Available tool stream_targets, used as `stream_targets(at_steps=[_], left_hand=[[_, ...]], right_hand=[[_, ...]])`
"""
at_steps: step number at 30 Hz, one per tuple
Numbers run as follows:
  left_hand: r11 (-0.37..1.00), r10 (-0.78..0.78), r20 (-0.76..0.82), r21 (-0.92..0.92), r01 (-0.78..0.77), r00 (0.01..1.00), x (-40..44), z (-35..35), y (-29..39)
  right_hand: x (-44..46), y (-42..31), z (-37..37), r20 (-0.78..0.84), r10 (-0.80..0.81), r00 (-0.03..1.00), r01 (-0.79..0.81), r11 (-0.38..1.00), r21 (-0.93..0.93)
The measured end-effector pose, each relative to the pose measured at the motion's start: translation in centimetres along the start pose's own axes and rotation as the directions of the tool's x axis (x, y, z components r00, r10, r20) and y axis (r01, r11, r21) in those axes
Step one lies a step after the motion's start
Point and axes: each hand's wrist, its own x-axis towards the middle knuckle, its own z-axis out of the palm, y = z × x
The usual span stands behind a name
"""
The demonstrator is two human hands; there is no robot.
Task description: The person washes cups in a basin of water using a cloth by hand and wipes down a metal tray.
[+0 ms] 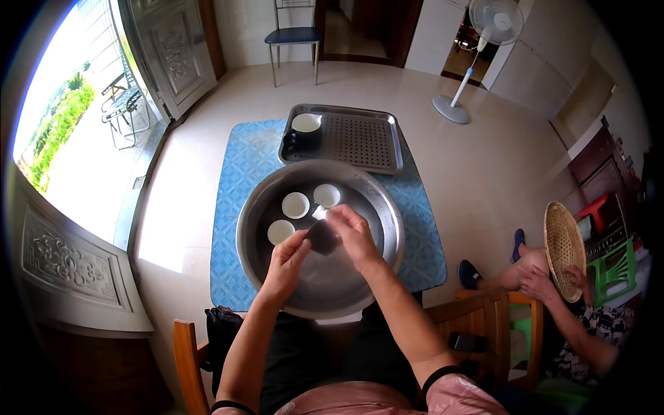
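Observation:
My left hand (285, 264) is closed on the lower left edge of a dark, rounded, cup-like piece (322, 239), tilted above a wide metal basin (250, 242). At the upper right of that piece, my right hand (354, 236) has its fingers pinched together. A small white piece (319, 212) shows by the right fingertips; I cannot tell whether it is cloth or another thing. In the basin, to the left and behind my hands, are three white round cups: one cup (281, 232), a second cup (296, 205) and a third cup (326, 196).
The basin stands on a blue patterned table (235, 159). Behind it lies a perforated metal tray (360, 138) with a white cup (306, 123) and small dark things. At right sits a person with a woven basket (564, 252). A fan (453, 107) and a chair (293, 36) stand beyond.

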Motion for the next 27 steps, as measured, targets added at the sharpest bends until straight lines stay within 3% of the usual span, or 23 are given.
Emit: stream_targets(at_steps=[2, 5, 8, 11, 15, 17, 20, 23, 26, 27], left_hand=[[0.995, -0.013, 0.004, -0.104, 0.014, 1.000, -0.1, 0.2, 0.6], [0.987, -0.020, -0.014, -0.160, 0.017, 1.000, -0.2, 0.5, 1.2], [0.991, -0.034, -0.005, -0.131, 0.033, 0.999, 0.3, -0.1, 0.1], [0.969, -0.085, -0.050, -0.236, 0.071, 0.995, 0.5, 0.3, 0.6], [0.960, 0.200, -0.102, 0.218, -0.174, 0.975, 1.2, -0.2, -1.8], [0.874, 0.312, -0.119, 0.425, -0.236, 0.942, 1.0, 0.3, -1.6], [0.732, 0.410, -0.095, 0.628, -0.265, 0.907, 0.6, 0.9, -1.0], [0.690, 0.474, -0.094, 0.657, -0.303, 0.875, 0.8, 1.1, -1.0], [0.832, 0.243, -0.163, 0.541, -0.119, 0.956, 0.8, 1.0, 0.1], [0.850, 0.279, -0.210, 0.509, -0.139, 0.937, 1.0, 0.7, -0.7]], right_hand=[[-0.6, -0.1, -0.1, 0.053, 0.240, 0.969, -0.246, 0.944, 0.221], [-1.1, 0.7, -0.3, 0.101, 0.318, 0.943, -0.333, 0.869, 0.366], [-1.1, 1.4, -0.4, 0.136, 0.356, 0.924, -0.379, 0.817, 0.435], [-1.3, 0.7, -0.6, 0.237, 0.427, 0.873, -0.488, 0.753, 0.442], [-1.2, 1.0, -0.8, 0.311, 0.502, 0.807, -0.591, 0.694, 0.411], [-1.4, 0.9, -0.9, 0.280, 0.546, 0.790, -0.612, 0.668, 0.424], [-1.0, 2.4, -1.7, 0.419, 0.520, 0.744, -0.667, 0.604, 0.436], [-1.1, 1.7, -1.8, 0.481, 0.505, 0.716, -0.693, 0.596, 0.406], [-1.2, 1.5, -1.9, 0.458, 0.539, 0.707, -0.704, 0.597, 0.384], [-1.3, 1.3, -1.8, 0.404, 0.545, 0.735, -0.675, 0.644, 0.361]])
